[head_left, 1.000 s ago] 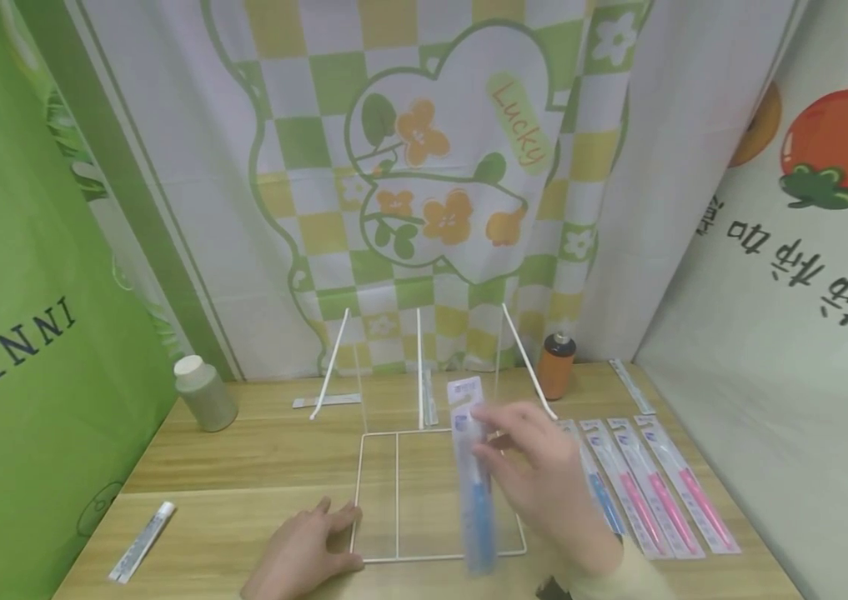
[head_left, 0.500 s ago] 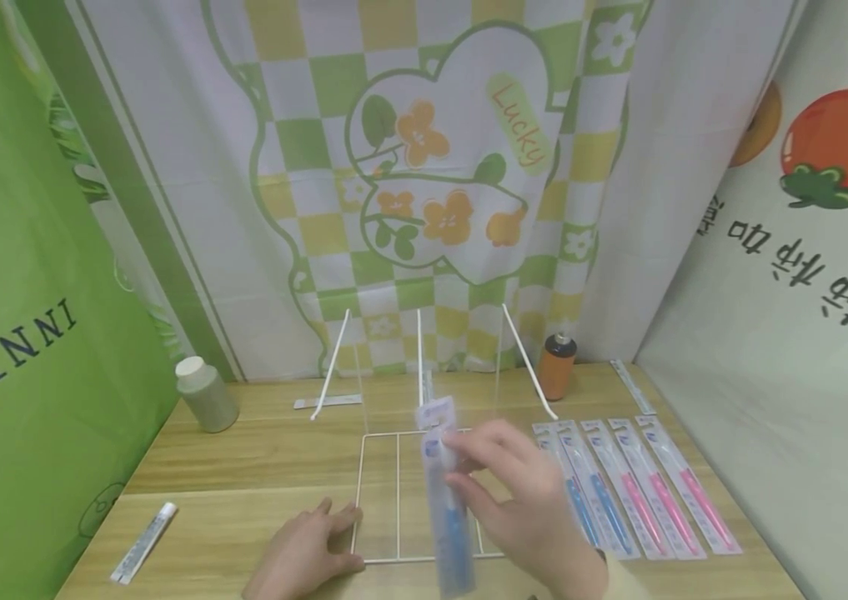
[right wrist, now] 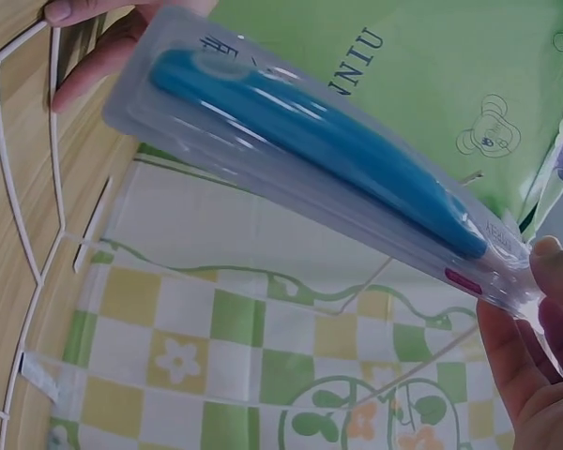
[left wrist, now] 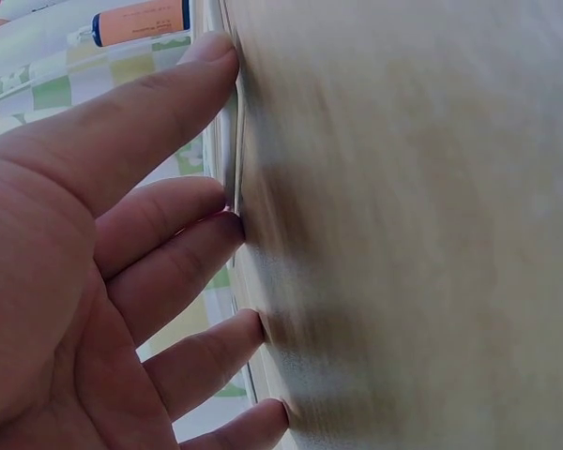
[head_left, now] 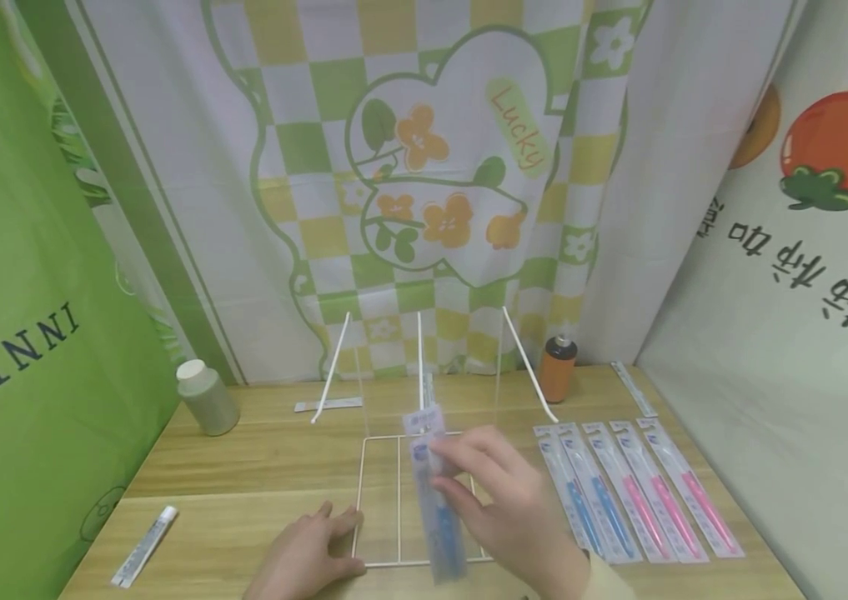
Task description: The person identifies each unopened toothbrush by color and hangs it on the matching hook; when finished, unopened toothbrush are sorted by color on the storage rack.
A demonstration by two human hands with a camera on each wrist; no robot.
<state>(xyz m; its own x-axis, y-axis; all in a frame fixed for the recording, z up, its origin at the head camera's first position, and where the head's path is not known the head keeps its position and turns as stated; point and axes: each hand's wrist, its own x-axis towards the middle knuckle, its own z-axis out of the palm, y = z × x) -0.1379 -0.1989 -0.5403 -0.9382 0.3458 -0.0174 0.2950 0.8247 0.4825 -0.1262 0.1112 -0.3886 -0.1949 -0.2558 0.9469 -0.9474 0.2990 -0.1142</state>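
A patterned cloth (head_left: 431,179) is hanging behind the tabletop (head_left: 243,467), its green, yellow and white checks surrounding orange flowers (head_left: 424,136) and a slanted "Lucky" label (head_left: 519,125). White margins are flanking the checks. On the head view's left, a bright green cloth (head_left: 11,250) is forming the side wall, bearing dark lettering (head_left: 14,354). On the opposite side, an off-white cloth (head_left: 754,350) is displaying a red tomato (head_left: 847,150) above dark characters (head_left: 806,267). Wood grain is running across the tabletop, and soft light is falling over everything.
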